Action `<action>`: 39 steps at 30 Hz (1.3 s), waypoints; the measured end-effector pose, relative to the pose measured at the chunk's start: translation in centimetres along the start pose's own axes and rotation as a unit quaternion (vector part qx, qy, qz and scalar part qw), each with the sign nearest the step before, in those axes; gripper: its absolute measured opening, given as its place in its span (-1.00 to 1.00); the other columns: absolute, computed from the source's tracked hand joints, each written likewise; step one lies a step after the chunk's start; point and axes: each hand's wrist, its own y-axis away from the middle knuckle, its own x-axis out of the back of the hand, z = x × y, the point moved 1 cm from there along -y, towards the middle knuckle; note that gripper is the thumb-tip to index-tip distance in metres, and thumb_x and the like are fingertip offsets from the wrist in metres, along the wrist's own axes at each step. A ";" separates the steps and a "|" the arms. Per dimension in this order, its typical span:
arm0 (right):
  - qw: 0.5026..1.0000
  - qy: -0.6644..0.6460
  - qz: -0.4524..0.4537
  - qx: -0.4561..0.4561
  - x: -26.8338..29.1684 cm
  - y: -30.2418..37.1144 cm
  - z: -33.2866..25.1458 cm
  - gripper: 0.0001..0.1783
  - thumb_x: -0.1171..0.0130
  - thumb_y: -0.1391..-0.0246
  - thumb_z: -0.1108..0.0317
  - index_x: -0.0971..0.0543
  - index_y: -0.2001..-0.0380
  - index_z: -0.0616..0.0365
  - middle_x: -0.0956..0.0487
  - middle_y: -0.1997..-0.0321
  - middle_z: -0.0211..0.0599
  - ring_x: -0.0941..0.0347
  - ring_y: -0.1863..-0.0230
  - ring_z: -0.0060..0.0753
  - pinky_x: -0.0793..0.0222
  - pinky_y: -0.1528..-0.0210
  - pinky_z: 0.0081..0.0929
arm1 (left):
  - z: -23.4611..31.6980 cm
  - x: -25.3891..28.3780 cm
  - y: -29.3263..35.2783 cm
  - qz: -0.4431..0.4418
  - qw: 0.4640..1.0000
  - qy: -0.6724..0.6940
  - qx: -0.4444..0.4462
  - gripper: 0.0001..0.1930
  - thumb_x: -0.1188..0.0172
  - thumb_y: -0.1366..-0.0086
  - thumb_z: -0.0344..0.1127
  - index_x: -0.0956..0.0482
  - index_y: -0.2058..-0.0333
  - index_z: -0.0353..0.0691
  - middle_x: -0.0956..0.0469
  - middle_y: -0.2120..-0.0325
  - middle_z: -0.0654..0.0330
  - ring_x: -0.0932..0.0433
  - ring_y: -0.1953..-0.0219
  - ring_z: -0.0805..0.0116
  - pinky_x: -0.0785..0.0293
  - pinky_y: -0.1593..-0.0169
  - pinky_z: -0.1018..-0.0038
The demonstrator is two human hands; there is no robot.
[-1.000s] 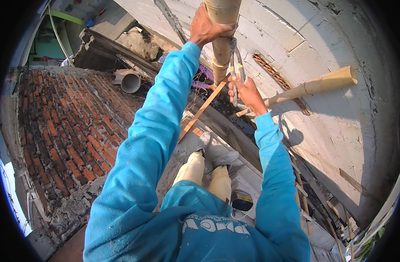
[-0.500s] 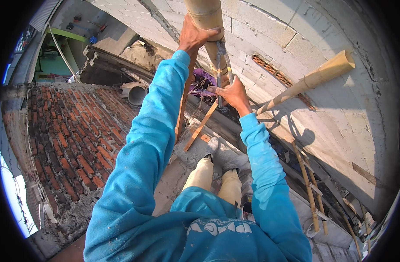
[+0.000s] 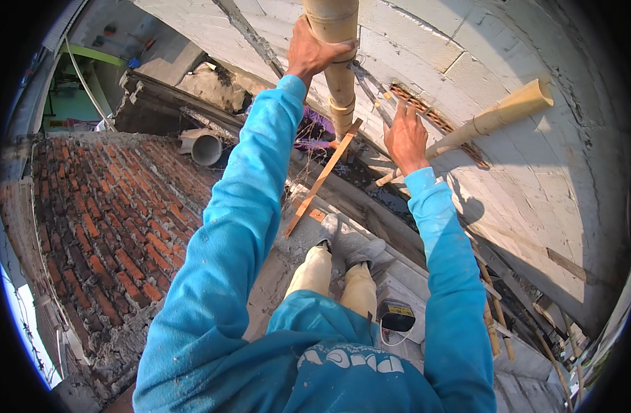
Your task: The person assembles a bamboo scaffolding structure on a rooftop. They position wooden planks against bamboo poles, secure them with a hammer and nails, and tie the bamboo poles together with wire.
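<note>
My left hand (image 3: 317, 48) is wrapped round a thick upright bamboo pole (image 3: 337, 86), thumb across its front. My right hand (image 3: 406, 140) is to the right of the pole, its back toward me and its fingers partly stretched. It holds the handles of a long grey two-armed metal tool that looks like pincers (image 3: 372, 91). The tool slants up to the left, and its far end meets the pole just below my left hand. Whether its jaws grip anything there is hidden. A narrow wooden strip (image 3: 320, 182) leans below the pole.
A pale block wall (image 3: 425, 51) rises ahead and right; a second bamboo pole (image 3: 498, 117) juts out from it. A sloping brick surface (image 3: 102, 227) and a grey pipe (image 3: 206, 149) are at left. Someone in purple (image 3: 317, 127) is below, behind the pole. A black box (image 3: 397, 316) lies by my legs.
My right hand has moved right and up, swinging the pincers from nearly upright beside the pole to a slant away from it. My left hand keeps its hold on the pole.
</note>
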 end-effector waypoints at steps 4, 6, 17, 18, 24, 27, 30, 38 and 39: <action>0.981 -0.184 -0.016 -0.051 -3.9 0.8 -0.6 -0.51 -0.28 0.01 0.34 -0.42 0.05 0.38 -0.53 0.21 0.15 -0.52 0.19 0.27 -0.44 0.19 -0.01 | 0.1 0.0 0.4 0.023 0.998 -0.059 -0.007 -0.07 -0.49 0.22 0.11 -0.34 -0.05 -0.39 -0.43 0.05 -0.11 -0.52 0.01 -0.01 -0.49 -0.05 0.19; 0.961 -0.272 0.006 -0.058 -6.1 1.1 -1.0 -0.55 -0.28 0.00 0.34 -0.44 0.08 0.39 -0.54 0.20 0.21 -0.51 0.20 0.30 -0.43 0.16 -0.03 | 0.2 0.0 0.6 0.024 0.998 -0.054 -0.008 -0.06 -0.49 0.22 0.12 -0.34 -0.04 -0.40 -0.44 0.06 -0.11 -0.52 0.02 -0.02 -0.49 -0.05 0.20; 0.928 -0.350 0.116 -0.059 -16.9 0.9 -2.2 -0.50 -0.21 0.13 0.53 -0.39 0.04 0.37 -0.48 0.21 0.17 -0.44 0.16 0.30 -0.38 0.15 -0.03 | 1.5 0.8 0.9 -0.033 0.999 -0.013 0.023 -0.03 -0.51 0.27 0.13 -0.30 -0.01 -0.43 -0.44 0.08 -0.14 -0.51 0.02 -0.03 -0.48 -0.05 0.18; 0.923 -0.358 0.131 -0.048 -17.9 0.9 -2.5 -0.48 -0.20 0.12 0.52 -0.38 0.02 0.38 -0.47 0.19 0.17 -0.44 0.15 0.30 -0.38 0.14 -0.04 | 1.4 0.8 1.0 -0.037 0.999 -0.008 0.028 -0.02 -0.52 0.28 0.13 -0.30 -0.01 -0.43 -0.44 0.09 -0.15 -0.50 0.02 -0.03 -0.47 -0.05 0.18; 0.894 -0.430 0.093 -0.082 -20.8 -0.5 -2.8 -0.47 -0.13 0.09 0.51 -0.35 -0.04 0.35 -0.45 0.13 0.18 -0.41 0.13 0.30 -0.36 0.06 -0.03 | 0.6 0.8 0.7 -0.014 0.999 -0.022 0.023 -0.01 -0.53 0.30 0.12 -0.28 0.00 -0.44 -0.43 0.09 -0.16 -0.49 0.02 -0.04 -0.46 -0.05 0.16; 0.922 -0.362 0.132 -0.053 -19.1 -0.2 -2.6 -0.48 -0.14 0.07 0.50 -0.36 -0.04 0.34 -0.46 0.14 0.18 -0.42 0.11 0.30 -0.36 0.05 -0.03 | 0.5 0.8 0.2 -0.021 0.998 -0.047 0.030 -0.02 -0.52 0.27 0.07 -0.26 -0.02 -0.44 -0.41 0.08 -0.16 -0.48 0.01 -0.05 -0.44 -0.05 0.16; 0.928 -0.353 0.102 -0.059 -15.6 1.2 -2.3 -0.50 -0.18 -0.04 0.35 -0.37 -0.02 0.38 -0.48 0.14 0.21 -0.43 0.14 0.31 -0.35 0.07 -0.03 | 0.8 0.7 0.4 0.005 0.999 -0.039 0.007 -0.03 -0.52 0.27 0.06 -0.26 -0.02 -0.44 -0.40 0.07 -0.15 -0.48 0.01 -0.06 -0.44 -0.04 0.16; 0.285 -0.875 -0.341 -0.194 -6.0 3.5 -1.7 -0.69 -0.09 -0.27 0.21 -0.37 0.05 0.15 -0.34 0.40 -0.43 -0.25 0.45 -0.58 -0.27 0.47 -0.48 | 1.4 0.1 1.4 -0.007 1.000 -0.016 0.025 0.02 -0.51 0.31 0.15 -0.25 -0.03 -0.40 -0.42 0.07 -0.17 -0.50 0.01 -0.08 -0.46 -0.02 0.17; 0.308 -0.866 -0.346 -0.188 -5.4 3.0 -1.5 -0.67 -0.09 -0.27 0.19 -0.37 0.04 0.17 -0.34 0.40 -0.42 -0.25 0.46 -0.57 -0.27 0.47 -0.47 | 1.5 0.1 1.3 0.003 1.000 -0.024 0.018 0.03 -0.51 0.31 0.17 -0.25 -0.03 -0.40 -0.42 0.08 -0.17 -0.50 0.02 -0.08 -0.46 -0.02 0.18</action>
